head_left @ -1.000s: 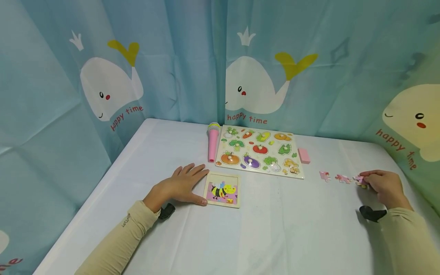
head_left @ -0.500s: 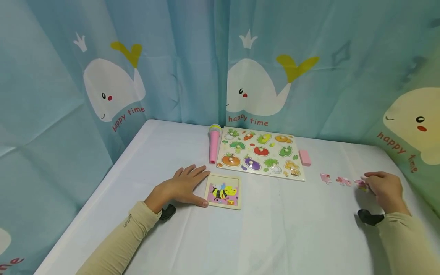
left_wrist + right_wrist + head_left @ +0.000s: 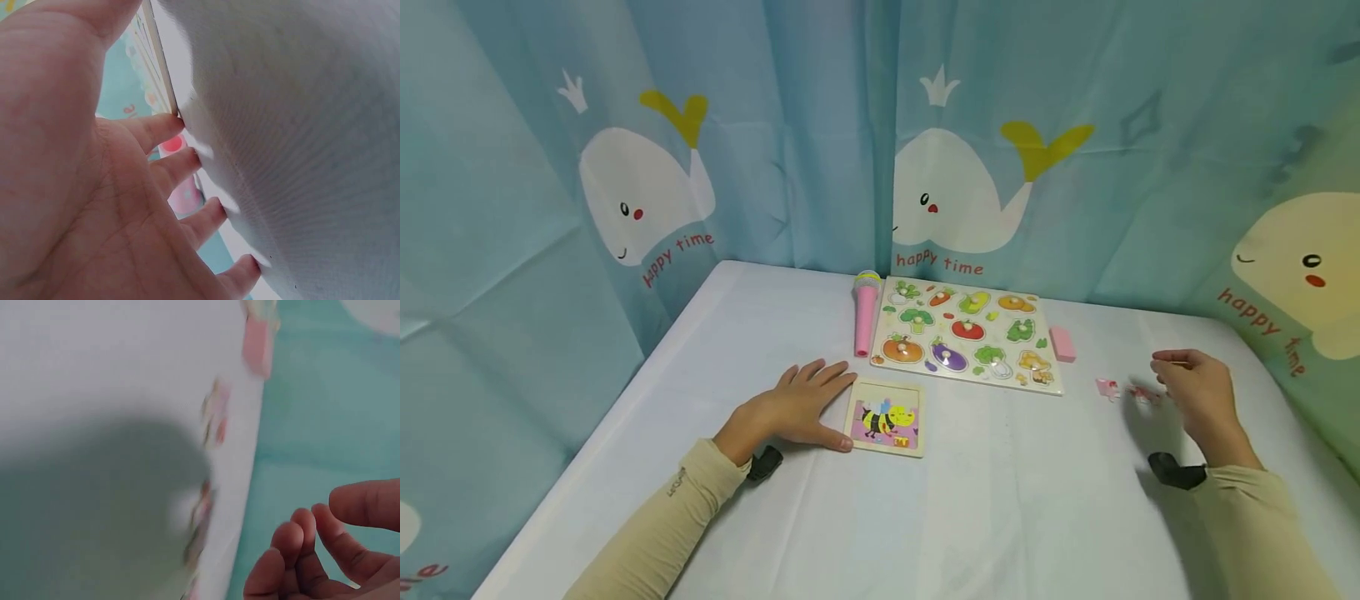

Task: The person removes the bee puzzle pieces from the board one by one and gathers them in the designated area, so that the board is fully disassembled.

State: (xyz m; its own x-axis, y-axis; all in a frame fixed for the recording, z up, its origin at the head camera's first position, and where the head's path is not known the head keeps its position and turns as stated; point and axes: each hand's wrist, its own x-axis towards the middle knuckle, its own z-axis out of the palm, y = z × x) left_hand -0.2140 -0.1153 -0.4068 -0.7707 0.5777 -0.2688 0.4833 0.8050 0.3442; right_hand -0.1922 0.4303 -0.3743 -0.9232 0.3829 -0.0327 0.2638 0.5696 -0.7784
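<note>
My left hand (image 3: pixel 797 408) rests on the cloth with spread fingers, thumb and forefinger at the left edge of a small wooden jigsaw tray (image 3: pixel 886 387). A bee picture fills most of that tray, with a bare wooden strip along its top. In the left wrist view the fingertips (image 3: pixel 215 209) touch the cloth. On the right, pink jigsaw pieces (image 3: pixel 1107 388) lie in a row. My right hand (image 3: pixel 1201 396) hovers over the row's right end, hiding part of it. Its fingers (image 3: pixel 289 540) are loosely bent toward the thumb, with nothing seen between them in the right wrist view.
Toward the back lies a vegetable peg puzzle board (image 3: pixel 914 370), with a pink toy microphone (image 3: pixel 865 321) at its left and a pink block (image 3: pixel 1062 343) at its right. A blue whale-print curtain (image 3: pixel 820 167) hangs behind the table.
My right hand has come away from the rightmost jigsaw piece, rising and shifting left over the row. My left hand and the bee jigsaw tray have stayed put.
</note>
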